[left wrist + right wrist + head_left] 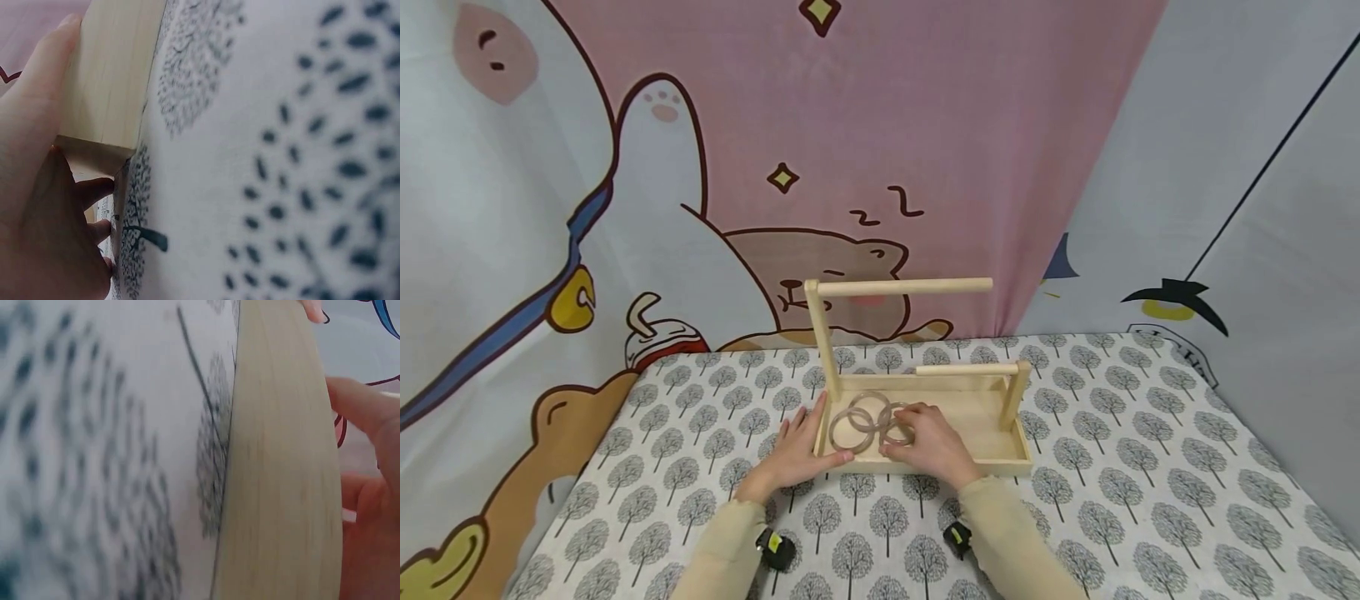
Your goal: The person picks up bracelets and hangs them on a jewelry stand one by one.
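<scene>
A pale wooden rack has a shallow tray base (955,417) with two uprights. Three translucent greyish rings lie overlapping in its left half: a left ring (832,435), a back ring (868,395) and a right ring (882,429). My left hand (796,454) holds the tray's front left corner, thumb along the front rim and fingers along the left side. My right hand (936,446) reaches over the front rim; its thumb and fingers pinch the right ring, partly hiding it. In the right wrist view, the tray's front wall (281,456) covers the ring.
A tall left post (823,342) carries a long horizontal bar (906,287). The shorter right post (1014,396) carries a short bar (966,370) pointing left. A tree-print cloth (887,533) lies under the rack, with a cartoon curtain (955,150) behind.
</scene>
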A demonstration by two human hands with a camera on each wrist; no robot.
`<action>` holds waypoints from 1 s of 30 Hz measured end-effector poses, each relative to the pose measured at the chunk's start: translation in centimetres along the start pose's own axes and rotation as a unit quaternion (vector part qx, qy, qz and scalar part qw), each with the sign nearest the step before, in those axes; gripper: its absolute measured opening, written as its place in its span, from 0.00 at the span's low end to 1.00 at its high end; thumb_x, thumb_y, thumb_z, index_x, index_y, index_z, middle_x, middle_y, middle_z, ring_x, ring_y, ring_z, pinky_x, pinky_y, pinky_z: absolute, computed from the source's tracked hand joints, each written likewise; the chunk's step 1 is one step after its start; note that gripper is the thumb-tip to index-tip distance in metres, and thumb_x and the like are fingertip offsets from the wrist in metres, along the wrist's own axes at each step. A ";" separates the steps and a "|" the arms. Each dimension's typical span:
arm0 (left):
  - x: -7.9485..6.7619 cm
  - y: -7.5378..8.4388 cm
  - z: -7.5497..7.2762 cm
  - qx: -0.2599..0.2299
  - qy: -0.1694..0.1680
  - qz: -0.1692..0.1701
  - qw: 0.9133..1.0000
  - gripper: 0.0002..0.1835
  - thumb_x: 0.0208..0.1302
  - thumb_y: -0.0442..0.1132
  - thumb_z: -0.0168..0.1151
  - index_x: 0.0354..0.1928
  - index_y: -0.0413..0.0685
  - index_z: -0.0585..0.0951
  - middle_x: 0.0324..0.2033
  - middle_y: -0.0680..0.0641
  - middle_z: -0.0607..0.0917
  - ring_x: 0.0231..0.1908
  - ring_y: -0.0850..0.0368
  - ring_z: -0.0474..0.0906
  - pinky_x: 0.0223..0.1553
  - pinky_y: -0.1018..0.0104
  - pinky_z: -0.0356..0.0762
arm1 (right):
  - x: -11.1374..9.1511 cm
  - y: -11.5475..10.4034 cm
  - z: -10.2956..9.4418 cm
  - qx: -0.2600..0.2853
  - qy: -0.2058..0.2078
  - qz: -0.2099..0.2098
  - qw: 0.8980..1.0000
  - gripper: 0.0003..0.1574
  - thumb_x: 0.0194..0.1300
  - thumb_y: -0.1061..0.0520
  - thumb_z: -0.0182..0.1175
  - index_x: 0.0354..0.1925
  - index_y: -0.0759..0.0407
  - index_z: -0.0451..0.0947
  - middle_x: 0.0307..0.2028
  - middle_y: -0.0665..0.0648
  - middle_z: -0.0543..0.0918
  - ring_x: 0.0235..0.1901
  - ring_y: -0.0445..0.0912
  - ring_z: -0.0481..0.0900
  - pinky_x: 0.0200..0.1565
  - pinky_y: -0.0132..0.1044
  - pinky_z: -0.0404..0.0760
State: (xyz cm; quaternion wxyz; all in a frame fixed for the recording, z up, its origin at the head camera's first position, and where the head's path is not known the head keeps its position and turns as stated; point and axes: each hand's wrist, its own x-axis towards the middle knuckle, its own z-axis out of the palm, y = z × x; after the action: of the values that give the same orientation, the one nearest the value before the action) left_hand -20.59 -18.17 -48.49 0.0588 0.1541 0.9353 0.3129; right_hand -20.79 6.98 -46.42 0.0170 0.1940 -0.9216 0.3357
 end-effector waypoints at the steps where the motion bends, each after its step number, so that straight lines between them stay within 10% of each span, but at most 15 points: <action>1: 0.0 0.0 0.0 0.001 0.000 0.000 1.000 0.58 0.58 0.64 0.63 0.77 0.49 0.39 0.71 0.36 0.56 0.71 0.32 0.41 0.66 0.34 0.32 | 0.0 -0.1 0.1 -0.001 0.005 0.005 1.000 0.37 0.50 0.46 0.74 0.53 0.67 0.79 0.52 0.64 0.78 0.51 0.58 0.74 0.50 0.54 0.77; 21: 0.0 -0.1 0.1 -0.003 0.004 0.003 1.000 0.58 0.57 0.63 0.63 0.77 0.45 0.40 0.72 0.35 0.55 0.71 0.33 0.41 0.66 0.35 0.30 | 0.9 -0.7 0.5 -0.064 0.002 0.034 0.997 0.23 0.42 0.41 0.78 0.26 0.55 0.81 0.48 0.63 0.80 0.48 0.56 0.75 0.48 0.49 0.78; 30: 0.0 -0.1 0.1 -0.004 0.004 0.003 1.000 0.58 0.58 0.64 0.63 0.77 0.46 0.40 0.71 0.35 0.56 0.71 0.33 0.41 0.66 0.35 0.31 | 1.2 -0.7 0.4 -0.076 -0.002 0.029 0.997 0.26 0.41 0.46 0.77 0.15 0.53 0.68 0.21 0.51 0.68 0.27 0.48 0.66 0.26 0.37 0.67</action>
State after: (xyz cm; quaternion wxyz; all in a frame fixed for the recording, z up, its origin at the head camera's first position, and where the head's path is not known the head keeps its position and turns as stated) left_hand -20.62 -18.20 -48.68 0.0547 0.1553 0.9338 0.3178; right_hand -21.61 5.80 -46.05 0.0204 0.1656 -0.9499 0.2643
